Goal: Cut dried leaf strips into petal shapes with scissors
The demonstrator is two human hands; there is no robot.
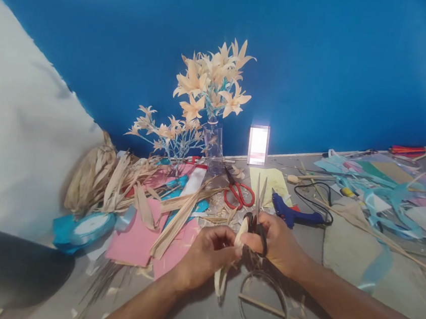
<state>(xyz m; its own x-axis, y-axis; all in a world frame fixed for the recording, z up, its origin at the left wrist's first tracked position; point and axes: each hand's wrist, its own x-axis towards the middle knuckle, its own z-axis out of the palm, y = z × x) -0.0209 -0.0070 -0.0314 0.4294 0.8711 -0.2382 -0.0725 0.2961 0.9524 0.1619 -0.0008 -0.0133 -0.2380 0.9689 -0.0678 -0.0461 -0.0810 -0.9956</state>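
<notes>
My right hand is wrapped round the black handles of a pair of scissors, whose blades point up and stand slightly apart. Between the fingertips of my left hand is a pale strip of dried husk, close beside the scissor handles. Narrow ends of husk hang below my left fingers. Just past the hands lie red-handled scissors. To the right of them rests a blue glue gun with its black cord. A wire ring lies beneath my hands, with a thin stick across it.
Husk flowers stand in a clear vase by the blue wall. Dried husks, pink sheets and a blue ribbon roll lie at left. Light-blue ribbon and paper crowd the right. A bright screen stands behind.
</notes>
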